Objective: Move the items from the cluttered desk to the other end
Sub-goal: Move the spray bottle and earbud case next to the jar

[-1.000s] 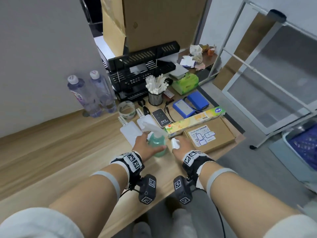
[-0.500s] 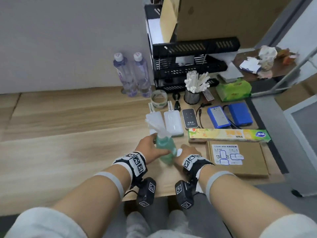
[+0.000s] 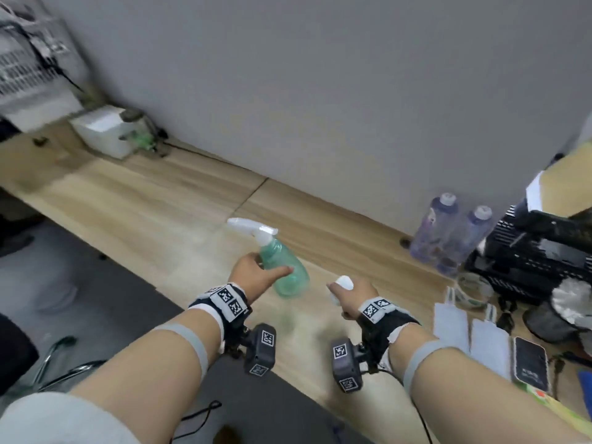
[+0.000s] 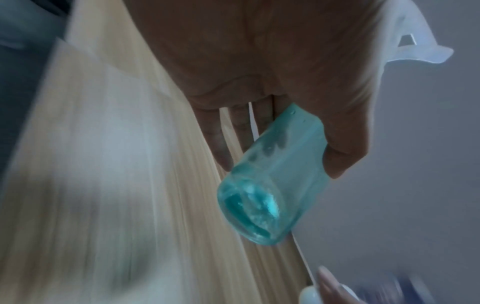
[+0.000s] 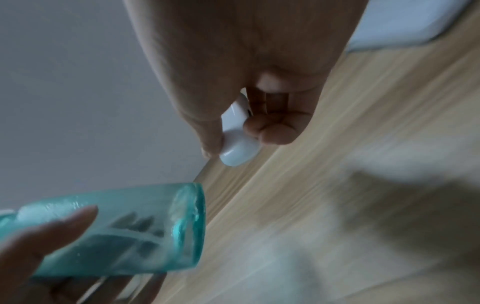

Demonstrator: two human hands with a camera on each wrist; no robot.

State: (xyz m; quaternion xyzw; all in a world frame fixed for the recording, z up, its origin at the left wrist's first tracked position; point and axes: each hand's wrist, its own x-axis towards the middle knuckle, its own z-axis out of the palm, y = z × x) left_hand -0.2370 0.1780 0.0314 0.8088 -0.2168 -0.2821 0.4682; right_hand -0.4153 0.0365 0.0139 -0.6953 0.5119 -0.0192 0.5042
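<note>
My left hand (image 3: 256, 274) grips a translucent teal spray bottle (image 3: 283, 267) with a white trigger head (image 3: 253, 229), held tilted above the wooden desk (image 3: 160, 206). The left wrist view shows the spray bottle's base (image 4: 252, 207) with fingers (image 4: 221, 144) and thumb around its body. My right hand (image 3: 347, 296) holds a small white rounded case (image 3: 344, 283), also lifted off the desk. In the right wrist view the white case (image 5: 237, 144) sits pinched between thumb and curled fingers (image 5: 275, 127), with the teal bottle (image 5: 124, 228) beside it.
At the right stand two water bottles (image 3: 448, 232), a black tiered rack (image 3: 538, 254), a tape roll (image 3: 471, 285), two white flat devices (image 3: 471, 331), a phone (image 3: 530, 357) and a dark cup (image 3: 551, 318). A white box (image 3: 102, 133) with cables sits at the far left end.
Both hands have lifted their objects off the desk and swung left with my view. The clutter now lies at the right edge, and the desk's left end has come into view.
</note>
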